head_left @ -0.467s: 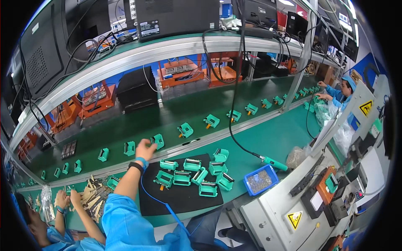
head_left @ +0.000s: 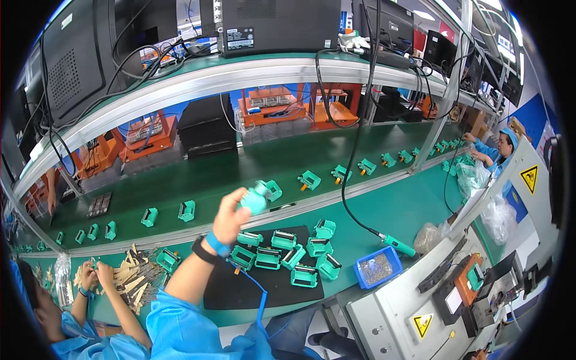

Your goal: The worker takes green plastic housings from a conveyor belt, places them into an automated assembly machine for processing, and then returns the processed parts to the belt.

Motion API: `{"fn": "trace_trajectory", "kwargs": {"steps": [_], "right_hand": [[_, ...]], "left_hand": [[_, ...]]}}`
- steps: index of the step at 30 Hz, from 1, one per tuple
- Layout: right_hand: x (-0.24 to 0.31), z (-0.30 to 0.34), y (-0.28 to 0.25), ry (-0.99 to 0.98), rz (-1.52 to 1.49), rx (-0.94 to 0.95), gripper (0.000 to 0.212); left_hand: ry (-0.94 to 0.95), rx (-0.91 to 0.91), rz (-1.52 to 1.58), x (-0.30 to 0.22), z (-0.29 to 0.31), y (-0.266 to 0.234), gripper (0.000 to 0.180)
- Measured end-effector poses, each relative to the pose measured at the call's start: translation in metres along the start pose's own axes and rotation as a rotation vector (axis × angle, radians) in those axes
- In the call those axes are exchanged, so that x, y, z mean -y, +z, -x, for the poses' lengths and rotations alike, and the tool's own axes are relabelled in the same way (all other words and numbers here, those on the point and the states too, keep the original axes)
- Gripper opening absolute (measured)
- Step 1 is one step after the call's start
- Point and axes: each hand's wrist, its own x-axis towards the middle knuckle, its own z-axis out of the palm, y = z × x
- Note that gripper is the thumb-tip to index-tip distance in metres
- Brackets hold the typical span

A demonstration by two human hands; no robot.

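Note:
My left hand (head_left: 231,219), with a black watch and a blue wrist strap, is raised over the near edge of the belt. Pinched between its thumb and fingers is a green plastic housing (head_left: 254,201), smeared by motion. Just behind it, another green housing (head_left: 273,191) sits on the belt, partly covered by the held one. Below my wrist, several green housings with dark bars (head_left: 267,258) lie grouped on a black mat (head_left: 240,294). My right hand is out of view.
The dark green conveyor belt (head_left: 252,162) carries a row of housings. To the right are a green electric screwdriver (head_left: 399,246), a blue tray (head_left: 393,273) of small metal parts and a grey machine (head_left: 384,318). Co-workers sit at left (head_left: 90,336) and far right (head_left: 501,147). A cable hangs down mid-bench.
My left hand has lifted a green housing off the belt and brought it up and to the right. The whole view has shifted slightly.

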Motion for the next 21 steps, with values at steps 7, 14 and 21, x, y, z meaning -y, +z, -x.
{"fn": "trace_trajectory", "kwargs": {"steps": [7, 14, 21], "right_hand": [[0.051, 0.006, 0.069, 0.242, -0.715, 0.308, 0.068], [0.045, 0.053, 0.075, 0.522, -1.191, 0.734, 0.08], [0.021, 0.081, 0.041, 0.772, -1.22, 0.438, 0.066]], "left_hand": [[0.495, 0.761, -0.11, -0.112, 0.041, 0.172, 0.047], [0.617, 0.982, -0.024, -0.114, 0.111, 0.276, 0.036], [0.628, 1.012, -0.004, -0.114, 0.136, 0.328, 0.038]]}}
